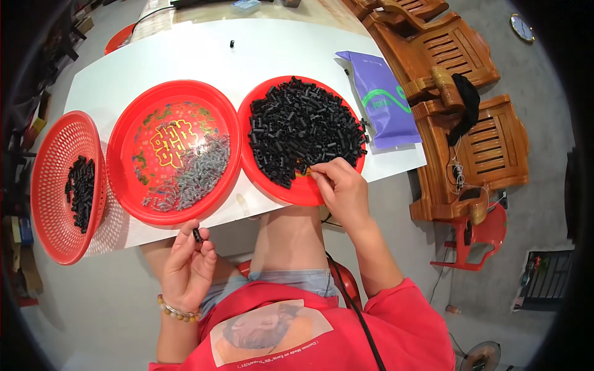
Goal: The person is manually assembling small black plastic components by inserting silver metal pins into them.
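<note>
Between the thumb and fingers of my left hand [192,263] is a small black cylindrical part [197,235], held just off the table's front edge. My right hand [339,185] reaches to the near rim of a red tray [247,162] heaped with short black tubular parts [303,127]. Its thumb and forefinger are pinched at the pile's near edge; whatever is between them is too small to make out. Left of that tray, a second red tray [133,111] with a yellow printed pattern holds a heap of small grey metal springs [201,173].
A red perforated basket [46,167] at the far left contains more black parts [80,195]. A purple package [383,102] lies at the white table's [204,43] right side. One loose black piece [232,44] sits toward the back. Wooden chairs [458,55] stand to the right.
</note>
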`<action>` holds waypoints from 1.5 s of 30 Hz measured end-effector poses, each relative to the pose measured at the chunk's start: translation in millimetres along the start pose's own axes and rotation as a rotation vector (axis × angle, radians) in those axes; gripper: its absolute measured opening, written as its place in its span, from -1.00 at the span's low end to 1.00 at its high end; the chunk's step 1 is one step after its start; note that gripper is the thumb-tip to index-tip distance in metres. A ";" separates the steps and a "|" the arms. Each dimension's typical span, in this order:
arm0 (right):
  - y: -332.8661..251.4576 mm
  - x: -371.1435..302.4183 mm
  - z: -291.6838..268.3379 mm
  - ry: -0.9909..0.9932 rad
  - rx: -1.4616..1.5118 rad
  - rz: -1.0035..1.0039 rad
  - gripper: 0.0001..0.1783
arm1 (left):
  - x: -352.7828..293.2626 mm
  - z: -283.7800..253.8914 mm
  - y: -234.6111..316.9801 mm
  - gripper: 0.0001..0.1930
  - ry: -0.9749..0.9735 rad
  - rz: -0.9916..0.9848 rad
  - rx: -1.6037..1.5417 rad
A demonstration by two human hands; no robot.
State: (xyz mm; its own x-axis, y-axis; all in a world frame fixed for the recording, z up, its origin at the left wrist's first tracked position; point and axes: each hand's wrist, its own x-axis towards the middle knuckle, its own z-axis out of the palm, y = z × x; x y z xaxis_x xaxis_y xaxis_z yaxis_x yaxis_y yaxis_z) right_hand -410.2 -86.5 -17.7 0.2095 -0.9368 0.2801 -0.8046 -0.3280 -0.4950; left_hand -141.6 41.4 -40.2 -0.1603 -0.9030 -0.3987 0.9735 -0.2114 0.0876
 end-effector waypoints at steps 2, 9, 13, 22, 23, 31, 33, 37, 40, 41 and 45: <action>0.7 2.4 2.7 -0.011 0.006 -0.009 -0.92 | -0.7 -0.8 -0.2 -0.73 0.004 0.006 0.019; -0.6 3.0 11.6 -0.123 0.022 -0.064 -0.79 | -0.7 -2.5 -0.4 -0.74 0.007 -0.004 0.075; 4.4 2.6 4.7 -0.105 0.142 0.011 -0.83 | 0.0 -3.5 -1.5 -0.75 0.010 -0.009 0.081; 12.4 0.5 -2.1 -0.066 0.080 0.061 -0.88 | 2.8 -0.1 -5.4 -0.75 0.023 -0.019 0.110; 12.8 0.4 -2.5 -0.050 0.060 0.053 -0.89 | 3.2 -0.3 -5.9 -0.76 0.025 -0.018 0.112; 26.6 4.6 -17.8 0.062 -0.007 0.106 -0.92 | 2.9 -2.0 -7.7 -0.76 0.001 -0.020 0.145; 25.9 2.9 -17.0 0.049 0.008 0.071 -0.92 | 3.4 -2.4 -8.2 -0.76 -0.016 -0.021 0.160; 15.5 2.7 -4.1 -0.035 -0.020 -0.103 -0.86 | 3.4 -2.0 -9.6 -0.76 -0.002 -0.034 0.165; 11.4 8.8 5.1 -0.028 -0.091 -0.154 -0.83 | 4.1 -0.6 -10.7 -0.77 0.001 -0.036 0.159; 11.9 10.4 6.8 -0.028 -0.088 -0.158 -0.83 | 3.9 0.3 -11.0 -0.77 0.005 -0.031 0.158; 17.7 14.4 14.9 -0.011 -0.108 -0.217 -0.87 | 2.7 2.5 -10.6 -0.76 0.013 -0.023 0.145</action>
State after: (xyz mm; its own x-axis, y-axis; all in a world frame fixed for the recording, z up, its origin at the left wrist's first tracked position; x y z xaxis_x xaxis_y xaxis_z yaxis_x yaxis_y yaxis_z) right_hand -413.2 -107.6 -34.7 0.3891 -0.8475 0.3610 -0.7949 -0.5070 -0.3334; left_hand -152.7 40.3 -39.9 -0.1792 -0.8924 -0.4143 0.9356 -0.2847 0.2086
